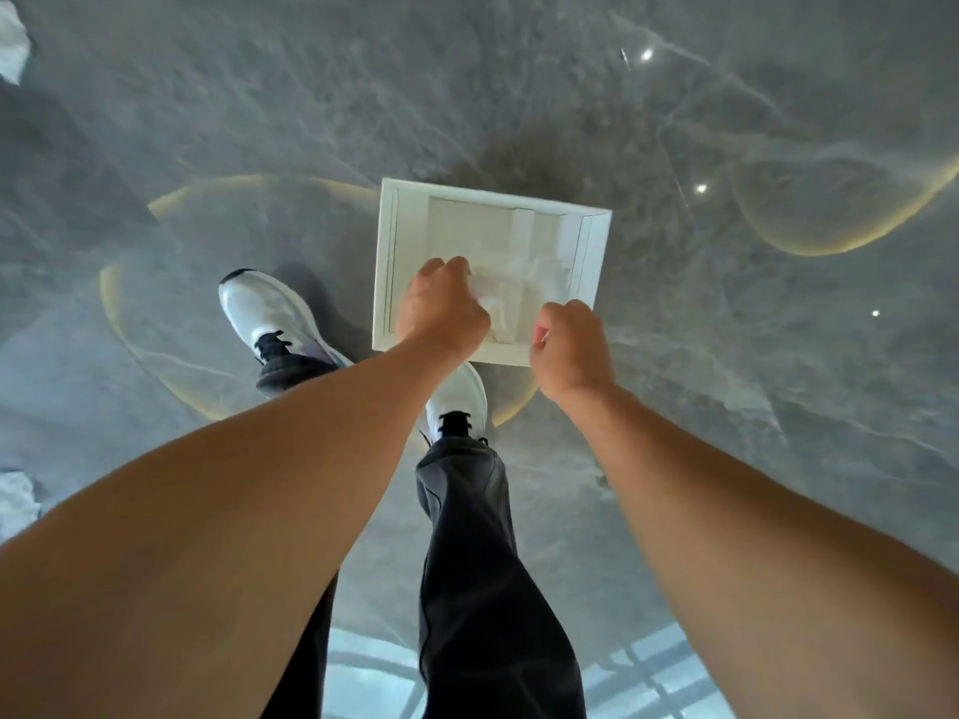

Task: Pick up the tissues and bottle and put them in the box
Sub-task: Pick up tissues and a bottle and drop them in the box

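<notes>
**Both hands over the open box, floor clear around it**

Left hand [443, 308] curled into a loose fist above the near-left part of the box [385, 262]; fingertips pinch a pale, translucent tissue [493, 298] that hangs over the box interior. Right hand [571, 350] clenched, knuckles up, sitting over the near-right rim; whether it grips anything, cannot tell. A small gap separates the two hands, with the tissue showing between them.

Box: white, square, open top, resting flat on the grey marbled floor [726, 407]. Inner walls visible on all sides; pale contents inside blur together. A clear shape near the right inner wall may be the bottle, but too faint to confirm.

Near edge of the box touches or just overlaps the toe of the right shoe [459, 397]. Left shoe [270, 313] stands just beside the box's left wall, apart from it.

Open floor lies beyond the far and right edges. Two crumpled white tissues lie well apart at the left border, one far [13, 41], one near [18, 498].
</notes>
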